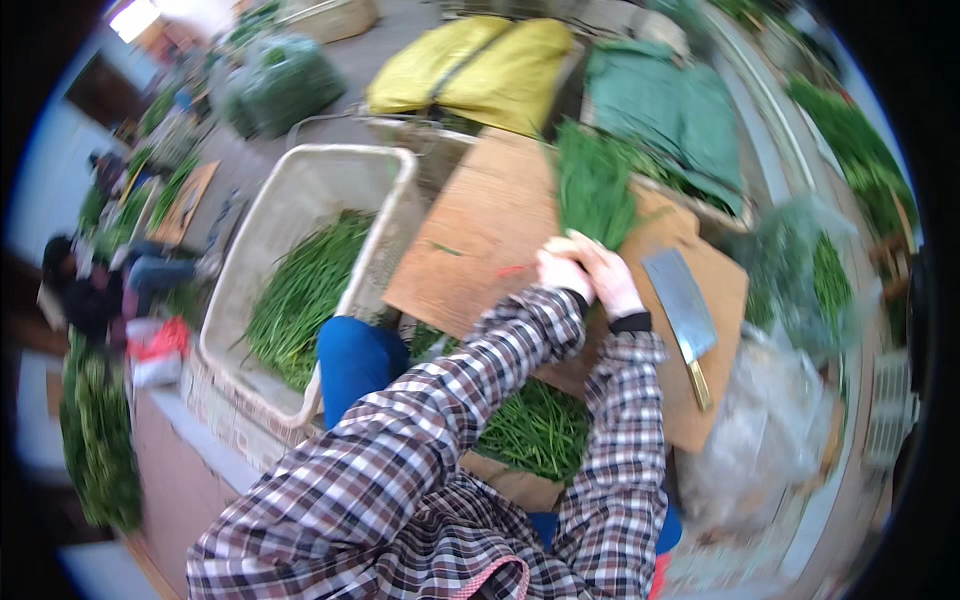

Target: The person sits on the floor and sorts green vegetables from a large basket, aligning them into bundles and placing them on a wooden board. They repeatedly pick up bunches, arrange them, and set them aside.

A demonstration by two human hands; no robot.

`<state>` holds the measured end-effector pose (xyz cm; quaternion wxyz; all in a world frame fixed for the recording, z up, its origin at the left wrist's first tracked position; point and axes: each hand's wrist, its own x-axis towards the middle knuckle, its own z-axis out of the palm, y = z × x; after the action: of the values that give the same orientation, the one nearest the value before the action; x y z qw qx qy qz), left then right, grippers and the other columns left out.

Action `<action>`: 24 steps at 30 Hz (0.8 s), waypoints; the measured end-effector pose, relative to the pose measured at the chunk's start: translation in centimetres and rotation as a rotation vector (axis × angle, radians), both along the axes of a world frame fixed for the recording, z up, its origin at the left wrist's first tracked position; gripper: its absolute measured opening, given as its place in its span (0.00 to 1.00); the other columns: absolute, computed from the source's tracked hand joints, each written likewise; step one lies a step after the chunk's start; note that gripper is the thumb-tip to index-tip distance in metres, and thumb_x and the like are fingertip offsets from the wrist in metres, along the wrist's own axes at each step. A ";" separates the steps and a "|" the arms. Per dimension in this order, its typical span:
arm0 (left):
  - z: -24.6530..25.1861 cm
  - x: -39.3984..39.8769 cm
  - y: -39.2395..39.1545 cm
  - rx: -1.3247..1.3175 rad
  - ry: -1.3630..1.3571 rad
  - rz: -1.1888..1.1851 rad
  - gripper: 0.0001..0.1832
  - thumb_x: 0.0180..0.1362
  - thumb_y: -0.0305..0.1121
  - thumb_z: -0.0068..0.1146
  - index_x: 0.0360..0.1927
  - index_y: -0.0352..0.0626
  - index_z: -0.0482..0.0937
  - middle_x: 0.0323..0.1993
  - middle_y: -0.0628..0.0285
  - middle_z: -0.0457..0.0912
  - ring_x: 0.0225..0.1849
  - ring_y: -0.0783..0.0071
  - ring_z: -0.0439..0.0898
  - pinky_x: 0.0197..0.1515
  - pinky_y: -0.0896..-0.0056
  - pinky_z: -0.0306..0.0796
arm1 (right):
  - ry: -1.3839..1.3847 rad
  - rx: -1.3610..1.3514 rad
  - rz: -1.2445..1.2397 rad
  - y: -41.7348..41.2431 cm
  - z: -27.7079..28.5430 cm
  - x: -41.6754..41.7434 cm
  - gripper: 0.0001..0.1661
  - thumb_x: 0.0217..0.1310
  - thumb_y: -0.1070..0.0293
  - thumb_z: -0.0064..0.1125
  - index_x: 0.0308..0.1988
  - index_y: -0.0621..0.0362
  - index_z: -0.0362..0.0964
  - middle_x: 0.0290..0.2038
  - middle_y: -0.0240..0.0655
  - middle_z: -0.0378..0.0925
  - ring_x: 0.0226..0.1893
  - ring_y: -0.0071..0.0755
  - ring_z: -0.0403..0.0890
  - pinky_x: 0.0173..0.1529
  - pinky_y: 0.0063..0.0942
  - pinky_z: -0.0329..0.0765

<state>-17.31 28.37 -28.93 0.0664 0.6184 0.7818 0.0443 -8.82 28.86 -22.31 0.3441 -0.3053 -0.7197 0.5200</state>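
Observation:
Both my left hand [562,266] and my right hand [611,279] grip the lower end of a bunch of green chives [596,184]. The leaves point away from me over the wooden boards. My hands are side by side and touching, and the fingers hide the stem end. Under the bunch, the left wooden board [465,232] carries a red rubber band [511,271] and a leaf scrap. A cleaver [681,300] with a brass-coloured handle lies flat on the right wooden board [690,420], close to my right hand.
A white plastic crate [409,161] of loose chives stands left of my knee. More cut greens [536,431] lie in a box between my legs. Yellow [480,67] and green sacks [660,105] cover crates ahead. Clear plastic bags [750,427] sit right; a person [82,292] sits far left.

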 end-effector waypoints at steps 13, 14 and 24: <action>12.1 -22.3 -15.6 -0.061 -1.352 -0.500 0.32 0.56 0.44 0.60 0.60 0.35 0.71 0.52 0.48 0.78 0.52 0.62 0.79 0.56 0.66 0.71 | -0.693 0.690 -0.191 -2.9 -2.9 -4.5 0.11 0.60 0.63 0.57 0.42 0.49 0.81 0.46 0.27 0.81 0.59 0.36 0.70 0.68 0.47 0.53; 14.0 -25.4 -17.2 -0.026 -1.438 -0.523 0.28 0.59 0.40 0.59 0.60 0.36 0.70 0.52 0.52 0.79 0.52 0.67 0.79 0.56 0.67 0.71 | -0.716 0.696 -0.182 -2.8 -2.6 -4.0 0.11 0.60 0.63 0.57 0.42 0.49 0.81 0.46 0.27 0.81 0.59 0.37 0.70 0.68 0.47 0.53; -5.1 -56.2 -20.4 0.078 -0.042 0.423 0.37 0.47 0.44 0.63 0.60 0.38 0.66 0.52 0.51 0.74 0.56 0.57 0.72 0.57 0.56 0.68 | -0.894 0.860 0.022 -3.9 8.3 -15.7 0.25 0.49 0.73 0.62 0.51 0.51 0.75 0.48 0.33 0.79 0.52 0.42 0.74 0.63 0.49 0.62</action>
<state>-73.56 8.01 -34.01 0.0481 0.4418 0.8902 0.1004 -24.51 24.95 -14.04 0.0963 -0.3201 -0.9424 0.0089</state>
